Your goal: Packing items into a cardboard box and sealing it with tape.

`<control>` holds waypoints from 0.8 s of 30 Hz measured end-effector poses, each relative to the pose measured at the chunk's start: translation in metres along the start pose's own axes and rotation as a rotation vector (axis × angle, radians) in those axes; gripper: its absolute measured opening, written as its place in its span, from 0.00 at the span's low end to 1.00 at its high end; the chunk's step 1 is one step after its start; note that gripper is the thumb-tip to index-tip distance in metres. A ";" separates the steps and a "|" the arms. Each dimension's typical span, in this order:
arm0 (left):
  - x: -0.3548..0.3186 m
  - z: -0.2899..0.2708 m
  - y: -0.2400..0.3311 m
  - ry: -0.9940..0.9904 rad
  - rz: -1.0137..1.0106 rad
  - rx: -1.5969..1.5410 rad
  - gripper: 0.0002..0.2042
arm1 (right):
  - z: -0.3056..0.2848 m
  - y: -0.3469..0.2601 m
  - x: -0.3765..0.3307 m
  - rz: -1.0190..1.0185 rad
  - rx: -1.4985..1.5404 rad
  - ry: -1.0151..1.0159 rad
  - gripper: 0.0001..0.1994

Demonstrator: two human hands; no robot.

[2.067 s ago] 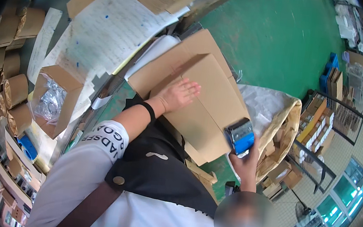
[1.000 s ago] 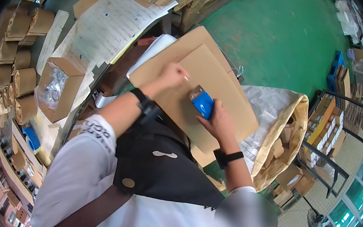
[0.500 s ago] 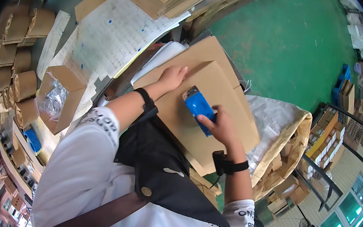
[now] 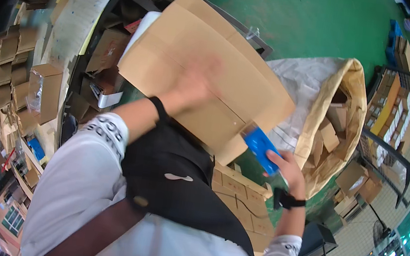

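A brown cardboard carton (image 4: 232,70) with a seam across its top face lies tilted in front of me. My left hand (image 4: 197,83) is over the carton's top near that seam, its fingers smeared by motion. I cannot tell whether it touches the board. My right hand (image 4: 287,169) is closed round a blue boxy hand tool that looks like a tape dispenser (image 4: 262,150). The tool's brownish front end points at the carton's near right edge, close to the seam's end. Whether the two touch is unclear.
To the right stands a white and yellow woven sack (image 4: 314,116) with cardboard pieces inside. Below the carton are stacked boxes (image 4: 242,199). A bench (image 4: 69,24) and an open box (image 4: 45,93) are at the left. A black metal frame (image 4: 391,151) stands far right.
The view has shifted. The right hand has brought the blue tool from over the carton's top to its near right edge. The left hand has left the far edge for the middle; the carton appears turned.
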State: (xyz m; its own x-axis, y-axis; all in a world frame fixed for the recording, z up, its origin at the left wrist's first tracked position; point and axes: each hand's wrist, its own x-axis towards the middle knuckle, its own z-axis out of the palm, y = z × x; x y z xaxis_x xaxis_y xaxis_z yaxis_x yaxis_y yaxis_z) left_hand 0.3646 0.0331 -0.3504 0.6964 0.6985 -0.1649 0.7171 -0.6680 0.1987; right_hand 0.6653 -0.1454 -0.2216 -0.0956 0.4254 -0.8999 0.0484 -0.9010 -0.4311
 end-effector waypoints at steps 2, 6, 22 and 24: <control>-0.020 0.030 0.085 0.202 0.617 0.006 0.31 | -0.037 0.045 -0.025 0.039 0.032 0.064 0.24; -0.018 0.042 0.160 -0.106 0.742 0.275 0.29 | -0.042 0.078 0.024 0.057 -0.198 0.183 0.27; -0.011 -0.070 0.134 -0.775 0.000 -1.928 0.24 | 0.070 0.015 0.023 -0.879 -0.249 0.788 0.11; -0.062 -0.105 0.060 -0.394 -0.213 -1.930 0.21 | 0.125 -0.051 0.007 -1.152 -0.616 0.676 0.15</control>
State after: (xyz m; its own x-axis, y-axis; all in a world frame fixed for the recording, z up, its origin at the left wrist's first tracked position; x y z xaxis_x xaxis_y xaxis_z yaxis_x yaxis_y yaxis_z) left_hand 0.3616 -0.0232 -0.2271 0.7794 0.4492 -0.4367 -0.0141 0.7095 0.7046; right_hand 0.5377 -0.1073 -0.1978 0.0906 0.9816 0.1681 0.6926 0.0592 -0.7189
